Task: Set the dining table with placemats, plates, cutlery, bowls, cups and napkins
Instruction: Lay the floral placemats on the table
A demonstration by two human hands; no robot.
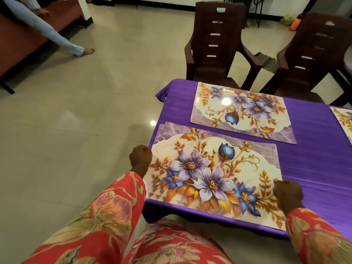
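Observation:
A stack of floral placemats (213,172) lies on the near corner of the table, which wears a purple cloth (314,155). My left hand (140,156) grips the stack's left edge with curled fingers. At the stack's right edge, my right hand (288,193) pinches it the same way. A single matching placemat (242,111) lies flat on the far side of the table. The corner of a third placemat (343,121) shows at the right edge of the view.
Two dark brown plastic chairs (215,44) (312,54) stand at the table's far side. Glossy tiled floor (85,121) spreads to the left. A person's legs (57,37) and a red-brown couch (21,40) are at the top left.

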